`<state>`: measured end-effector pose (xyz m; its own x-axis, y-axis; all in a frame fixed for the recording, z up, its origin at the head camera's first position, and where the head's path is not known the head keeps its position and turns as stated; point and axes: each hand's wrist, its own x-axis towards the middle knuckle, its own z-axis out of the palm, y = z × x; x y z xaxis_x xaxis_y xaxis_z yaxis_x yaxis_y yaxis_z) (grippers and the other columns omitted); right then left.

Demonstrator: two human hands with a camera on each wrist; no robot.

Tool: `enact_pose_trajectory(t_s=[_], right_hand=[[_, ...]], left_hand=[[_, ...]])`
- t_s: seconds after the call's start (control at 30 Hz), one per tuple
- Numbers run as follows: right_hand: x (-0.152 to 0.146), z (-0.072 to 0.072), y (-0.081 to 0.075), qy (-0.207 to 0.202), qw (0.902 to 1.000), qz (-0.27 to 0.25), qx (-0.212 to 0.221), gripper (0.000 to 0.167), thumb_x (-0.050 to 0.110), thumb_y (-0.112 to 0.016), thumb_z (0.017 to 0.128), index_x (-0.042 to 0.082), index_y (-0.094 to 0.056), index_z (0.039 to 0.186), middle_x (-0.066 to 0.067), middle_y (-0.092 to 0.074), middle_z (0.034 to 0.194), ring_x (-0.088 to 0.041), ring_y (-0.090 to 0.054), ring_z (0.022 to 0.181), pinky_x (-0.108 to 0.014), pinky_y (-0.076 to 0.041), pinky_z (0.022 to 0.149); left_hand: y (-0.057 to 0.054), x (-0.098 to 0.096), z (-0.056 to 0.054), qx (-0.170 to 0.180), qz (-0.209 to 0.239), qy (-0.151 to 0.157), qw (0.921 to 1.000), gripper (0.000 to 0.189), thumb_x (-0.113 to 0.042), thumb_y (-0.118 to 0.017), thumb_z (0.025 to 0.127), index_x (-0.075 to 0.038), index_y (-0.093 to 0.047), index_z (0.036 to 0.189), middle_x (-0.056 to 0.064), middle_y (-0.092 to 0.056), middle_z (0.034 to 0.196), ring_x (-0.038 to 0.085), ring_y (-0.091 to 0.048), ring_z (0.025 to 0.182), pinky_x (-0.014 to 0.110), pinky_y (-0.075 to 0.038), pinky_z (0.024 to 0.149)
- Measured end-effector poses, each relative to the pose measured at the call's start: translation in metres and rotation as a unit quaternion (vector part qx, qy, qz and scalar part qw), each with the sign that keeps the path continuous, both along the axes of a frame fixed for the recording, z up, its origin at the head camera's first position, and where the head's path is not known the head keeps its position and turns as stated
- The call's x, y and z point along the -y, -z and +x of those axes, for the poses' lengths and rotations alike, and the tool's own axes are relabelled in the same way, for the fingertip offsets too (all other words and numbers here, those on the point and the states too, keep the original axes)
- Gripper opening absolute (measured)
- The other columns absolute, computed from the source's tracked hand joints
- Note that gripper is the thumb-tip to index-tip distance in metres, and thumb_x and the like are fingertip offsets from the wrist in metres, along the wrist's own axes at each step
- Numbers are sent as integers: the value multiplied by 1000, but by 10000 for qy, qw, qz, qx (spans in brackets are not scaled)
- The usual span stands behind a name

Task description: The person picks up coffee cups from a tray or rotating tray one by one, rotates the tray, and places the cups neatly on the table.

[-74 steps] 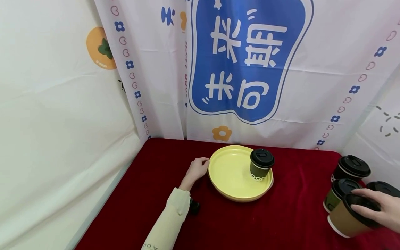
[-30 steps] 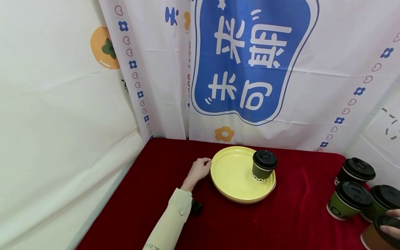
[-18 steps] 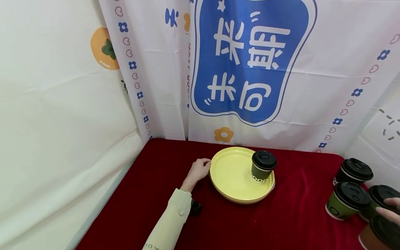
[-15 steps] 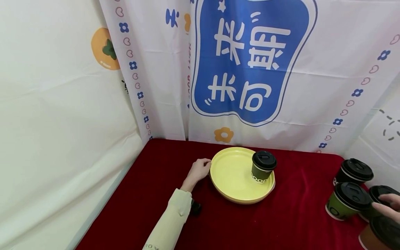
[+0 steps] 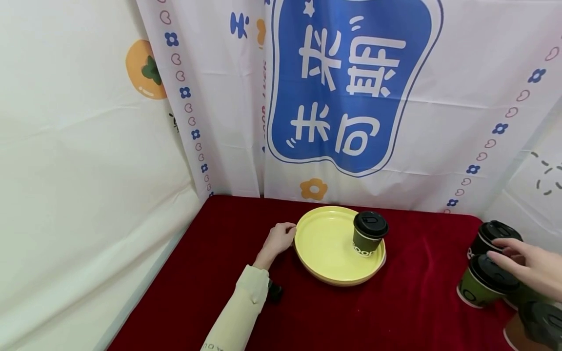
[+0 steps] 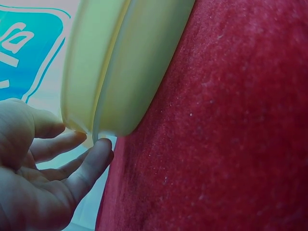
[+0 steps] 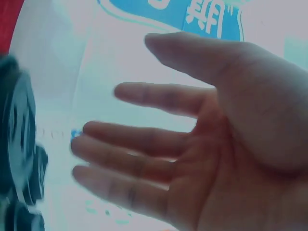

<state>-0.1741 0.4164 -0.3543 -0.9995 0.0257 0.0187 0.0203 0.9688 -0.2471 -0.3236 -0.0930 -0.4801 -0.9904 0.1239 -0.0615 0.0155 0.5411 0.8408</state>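
Observation:
A round yellow tray [image 5: 327, 248] with a raised rim lies on the red cloth, and one lidded paper coffee cup [image 5: 368, 233] stands upright at its right side. My left hand [image 5: 279, 239] pinches the tray's left edge; the left wrist view shows the thumb [image 6: 94, 161] and fingers at a rim. My right hand [image 5: 533, 265] hovers over the cups at the right, fingers spread and holding nothing. Beneath it a green coffee cup [image 5: 476, 287] has its black lid partly covered. Behind stands a dark coffee cup [image 5: 493, 234]; a brown coffee cup [image 5: 522, 334] is nearest, cut off by the frame.
Another green cup [image 5: 520, 297] stands behind the near green one, mostly hidden by my right hand. A small black object [image 5: 275, 291] shows beside my left wrist. White printed cloth [image 5: 382, 180] hangs behind the table, and plain white cloth [image 5: 88, 195] along the left.
My right hand carried the brown cup to the lower right and let go of it. It then rose leftward over the green and dark cups. The left hand stays at the tray.

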Motion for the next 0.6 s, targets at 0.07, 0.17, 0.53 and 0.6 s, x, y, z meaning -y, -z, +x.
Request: enact_pose_trajectory(t_s=[0.07, 0.17, 0.53, 0.6], right_hand=[[13, -2, -8, -83, 10000, -25, 39, 70, 47, -50, 100, -18, -46, 125, -39, -58, 107, -47, -63, 88, -52, -52, 69], [23, -8, -10, -233, 9996, -145, -44, 69, 49, -51, 99, -14, -48, 128, -35, -62, 110, -44, -64, 89, -55, -50, 70], [39, -37, 8, -785, 9900, -1174, 34, 59, 43, -48, 102, -4, -46, 139, -28, -66, 117, -14, -69, 82, -30, -54, 68], [41, -42, 12, -884, 9854, -1452, 73, 57, 40, -48, 103, -4, -45, 140, -30, -63, 121, -10, -70, 84, -23, -54, 68]], left_hand=[[0, 0, 0, -24, -11, 14, 10000, 36, -29, -47, 103, -11, -64, 130, 3, -70, 94, 14, -64, 72, 27, -51, 64], [-1, 0, 0, -22, -33, 15, 10000, 36, -29, -47, 103, -11, -64, 130, 3, -69, 90, 15, -63, 71, 27, -50, 63], [-1, 2, 0, 94, -39, -32, 9999, 36, -31, -47, 103, -14, -63, 130, 2, -69, 89, 15, -62, 71, 27, -50, 64], [-1, 2, 0, 93, -19, -38, 9999, 36, -31, -47, 103, -14, -63, 130, 2, -69, 89, 15, -62, 71, 26, -50, 63]])
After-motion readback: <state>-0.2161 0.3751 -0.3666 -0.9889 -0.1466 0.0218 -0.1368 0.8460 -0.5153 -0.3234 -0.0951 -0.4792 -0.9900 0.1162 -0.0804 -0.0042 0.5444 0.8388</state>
